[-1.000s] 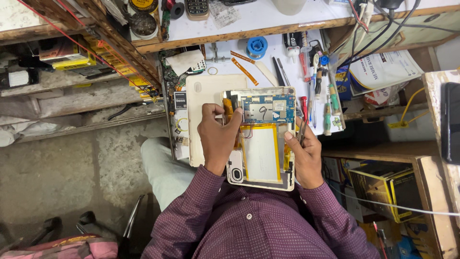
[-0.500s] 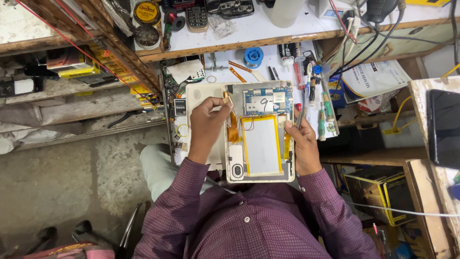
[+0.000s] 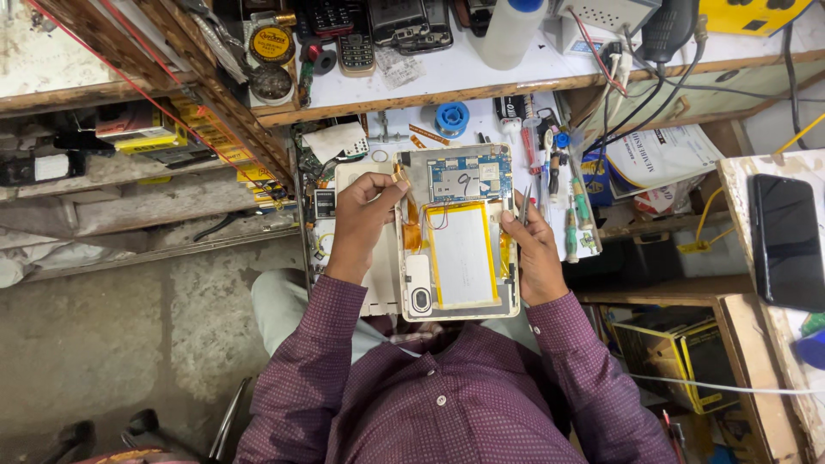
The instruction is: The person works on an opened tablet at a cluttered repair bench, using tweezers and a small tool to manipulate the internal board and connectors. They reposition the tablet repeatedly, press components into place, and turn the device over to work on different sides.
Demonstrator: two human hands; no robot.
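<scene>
head view: opened tablet (image 3: 460,236) (silver battery, blue circuit board)

A small white work tray (image 3: 365,296) carries the opened tablet (image 3: 460,236), which lies flat with its back off, and beside it to the left a white back cover (image 3: 382,266). At the tray's far edge lie a blue tape roll (image 3: 452,117) and a crumpled white paper (image 3: 333,139). Along the right edge screwdrivers (image 3: 574,202) lie side by side. Farther off, a white shelf (image 3: 533,73) holds old button phones (image 3: 354,39), a round yellow tin (image 3: 272,41) and a white bottle (image 3: 507,30). At the right a wooden bench (image 3: 739,189) bears a black phone (image 3: 786,241).
</scene>
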